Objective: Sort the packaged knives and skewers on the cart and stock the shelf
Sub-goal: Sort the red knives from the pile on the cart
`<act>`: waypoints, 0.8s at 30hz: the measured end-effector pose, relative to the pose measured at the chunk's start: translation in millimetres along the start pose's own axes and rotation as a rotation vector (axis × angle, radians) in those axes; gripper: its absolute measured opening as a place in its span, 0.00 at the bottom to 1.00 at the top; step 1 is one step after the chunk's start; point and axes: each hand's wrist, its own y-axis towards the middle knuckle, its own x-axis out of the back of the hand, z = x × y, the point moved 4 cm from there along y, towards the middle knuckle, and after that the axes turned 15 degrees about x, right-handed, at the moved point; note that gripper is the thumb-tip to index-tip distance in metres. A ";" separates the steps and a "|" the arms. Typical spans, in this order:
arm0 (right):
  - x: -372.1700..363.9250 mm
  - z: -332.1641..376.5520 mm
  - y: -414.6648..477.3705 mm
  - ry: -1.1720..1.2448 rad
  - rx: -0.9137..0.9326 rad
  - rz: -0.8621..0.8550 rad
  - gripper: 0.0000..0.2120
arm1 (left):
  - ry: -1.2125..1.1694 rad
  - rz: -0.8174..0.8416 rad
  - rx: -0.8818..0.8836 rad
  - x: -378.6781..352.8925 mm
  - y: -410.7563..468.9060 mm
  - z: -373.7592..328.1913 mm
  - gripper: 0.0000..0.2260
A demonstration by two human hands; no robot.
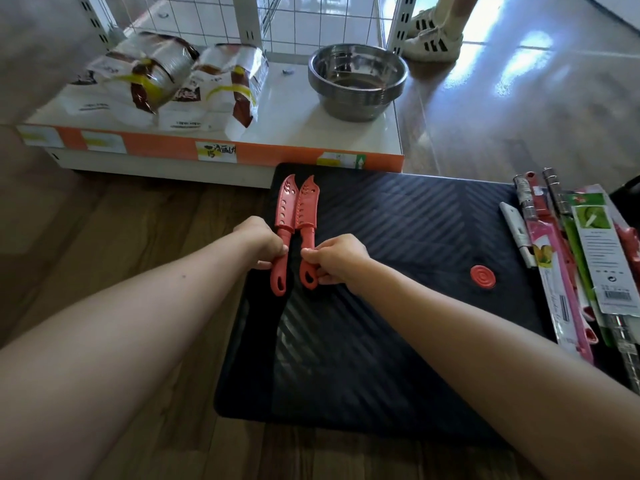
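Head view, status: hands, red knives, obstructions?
Left hand holds left red knife, right hand holds right red knife, by handles. Both sheathed, side by side at cart corner. Packaged pile apart, right edge.

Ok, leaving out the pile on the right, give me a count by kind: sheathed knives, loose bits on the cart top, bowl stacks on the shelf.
Red sheathed knives: 2, one gripped by the left hand, one by the right hand
Red disc on the cart top: 1
Steel bowl stack on the shelf: 1
Total: 4
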 end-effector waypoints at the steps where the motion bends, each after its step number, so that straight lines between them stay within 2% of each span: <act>1: -1.2 0.4 -0.5 -0.009 0.005 0.004 0.10 | 0.022 -0.011 0.003 0.6 0.2 0.3 0.13; 6: -3.2 2.9 -4.2 -0.122 0.046 0.056 0.11 | 0.170 -0.094 -0.034 4.7 1.5 1.8 0.15; 12: 2.0 18.5 -9.2 -0.651 0.339 0.069 0.13 | 0.343 -0.208 -0.115 6.2 -1.1 -4.5 0.14; 16: 4.6 22.8 -12.9 -0.681 0.415 0.091 0.06 | 0.444 -0.249 -0.197 3.6 -5.8 -12.7 0.16; 21: 17.6 19.1 -14.7 -0.769 0.451 0.079 0.13 | 0.619 -0.288 -0.344 -6.9 -18.7 -23.6 0.25; 24: 37.2 15.6 -16.7 -0.791 0.451 0.027 0.16 | 0.732 -0.327 -0.460 -19.5 -33.7 -37.0 0.27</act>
